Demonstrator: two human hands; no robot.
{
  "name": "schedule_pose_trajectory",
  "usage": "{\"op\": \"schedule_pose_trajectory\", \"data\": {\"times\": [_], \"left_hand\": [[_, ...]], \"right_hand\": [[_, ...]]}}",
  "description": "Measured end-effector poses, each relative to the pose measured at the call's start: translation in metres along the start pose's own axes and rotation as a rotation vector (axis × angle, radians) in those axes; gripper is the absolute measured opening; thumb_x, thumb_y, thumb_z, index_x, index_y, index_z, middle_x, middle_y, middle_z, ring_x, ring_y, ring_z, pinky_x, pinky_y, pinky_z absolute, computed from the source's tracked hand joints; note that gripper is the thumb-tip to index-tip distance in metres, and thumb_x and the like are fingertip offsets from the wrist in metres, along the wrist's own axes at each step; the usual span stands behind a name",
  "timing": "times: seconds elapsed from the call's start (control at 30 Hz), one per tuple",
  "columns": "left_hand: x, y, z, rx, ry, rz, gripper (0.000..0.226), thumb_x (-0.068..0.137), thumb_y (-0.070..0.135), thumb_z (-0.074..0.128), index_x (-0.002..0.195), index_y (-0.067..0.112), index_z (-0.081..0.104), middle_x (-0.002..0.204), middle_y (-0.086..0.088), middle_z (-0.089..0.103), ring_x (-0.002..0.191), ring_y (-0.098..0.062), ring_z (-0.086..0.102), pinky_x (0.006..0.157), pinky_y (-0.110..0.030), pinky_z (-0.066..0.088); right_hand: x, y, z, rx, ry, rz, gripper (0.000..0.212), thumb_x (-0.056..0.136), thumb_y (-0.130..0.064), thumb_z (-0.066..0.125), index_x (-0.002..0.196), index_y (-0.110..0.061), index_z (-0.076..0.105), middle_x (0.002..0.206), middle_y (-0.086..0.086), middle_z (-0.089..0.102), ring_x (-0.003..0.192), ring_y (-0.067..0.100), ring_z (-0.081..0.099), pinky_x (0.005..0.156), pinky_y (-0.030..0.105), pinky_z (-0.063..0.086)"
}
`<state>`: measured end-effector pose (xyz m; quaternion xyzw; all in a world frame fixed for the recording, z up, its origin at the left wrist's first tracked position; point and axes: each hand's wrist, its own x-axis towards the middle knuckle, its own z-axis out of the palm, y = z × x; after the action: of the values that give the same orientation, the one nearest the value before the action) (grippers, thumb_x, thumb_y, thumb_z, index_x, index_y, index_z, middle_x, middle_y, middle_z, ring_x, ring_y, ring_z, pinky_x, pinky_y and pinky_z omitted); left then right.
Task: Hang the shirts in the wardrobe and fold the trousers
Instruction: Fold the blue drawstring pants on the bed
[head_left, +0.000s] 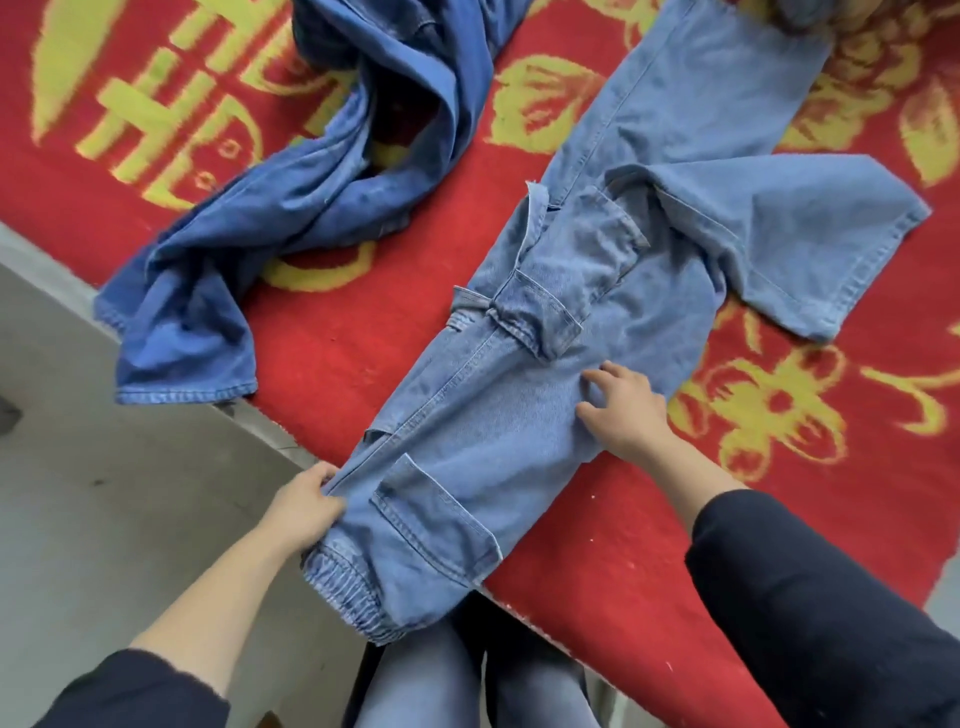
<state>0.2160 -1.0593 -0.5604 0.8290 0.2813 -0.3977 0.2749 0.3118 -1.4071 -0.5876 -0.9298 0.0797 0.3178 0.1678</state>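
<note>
Watching remotely: the light blue trousers (519, 415) are lying lengthwise on the red cloth (675, 545) with a yellow pattern. Their elasticated end is hanging over the near edge, one leg is running away toward the top of the view, and the other is lying bent across to the right. I am seeing the left hand (306, 506) reaching in from below left, forearm bare with the dark sleeve (130, 691) pushed back, thumb and fingers pinching the side seam of the trousers just above the elasticated end. The right hand (626, 410) is coming in from the right across the cloth, palm down, fingers bent and spread, with the fingertips (597, 375) pressing onto the denim near the middle of the garment and nothing gripped inside it. A darker blue garment (311, 197) is lying crumpled to the left, apart from the trousers, with one end trailing over the edge. Grey floor (104, 493) is showing beyond that edge.
</note>
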Motion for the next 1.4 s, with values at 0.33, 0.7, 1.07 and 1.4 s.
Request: {"op": "schedule_pose_trajectory", "data": {"times": [0.33,0.7,1.07,1.4], "left_hand": [[0.023,0.155,0.026,0.217,0.364,0.613,0.069,0.083,0.027,0.060,0.146,0.024,0.030,0.145,-0.006,0.028,0.132,-0.026,0.026,0.108,-0.040,0.028],[0.106,0.298,0.034,0.993,0.383,0.666,0.093,0.091,0.041,0.052,0.149,-0.001,-0.006,0.158,-0.020,-0.009,0.147,-0.032,-0.011,0.117,-0.049,-0.003],[0.137,0.321,0.015,0.597,0.046,0.660,0.108,0.075,0.044,0.059,0.152,0.012,-0.010,0.161,-0.010,0.003,0.148,-0.020,0.006,0.114,-0.034,0.024],[0.151,0.321,0.006,0.468,0.005,0.685,0.108,0.076,0.041,0.067,0.151,0.028,-0.009,0.161,-0.003,0.007,0.145,-0.018,0.022,0.101,-0.033,0.042]], "right_hand": [[0.036,0.001,-0.043,0.507,0.287,0.256,0.038,0.088,-0.020,0.055,0.124,-0.009,0.055,0.115,0.007,0.061,0.109,0.026,0.056,0.084,0.030,0.040],[0.105,0.070,-0.110,1.614,0.446,0.914,0.037,0.092,-0.042,0.048,0.113,-0.012,0.051,0.095,0.013,0.062,0.068,0.024,0.060,0.055,0.032,0.049],[0.180,0.062,-0.251,1.035,1.210,0.497,0.007,0.090,-0.014,0.053,0.083,-0.011,0.051,0.086,0.005,0.055,0.080,0.014,0.049,0.070,0.019,0.036],[0.289,-0.028,-0.313,0.666,0.425,0.090,0.037,0.089,-0.034,0.056,0.123,-0.019,0.052,0.115,0.002,0.052,0.101,0.019,0.050,0.080,0.028,0.045]]}}
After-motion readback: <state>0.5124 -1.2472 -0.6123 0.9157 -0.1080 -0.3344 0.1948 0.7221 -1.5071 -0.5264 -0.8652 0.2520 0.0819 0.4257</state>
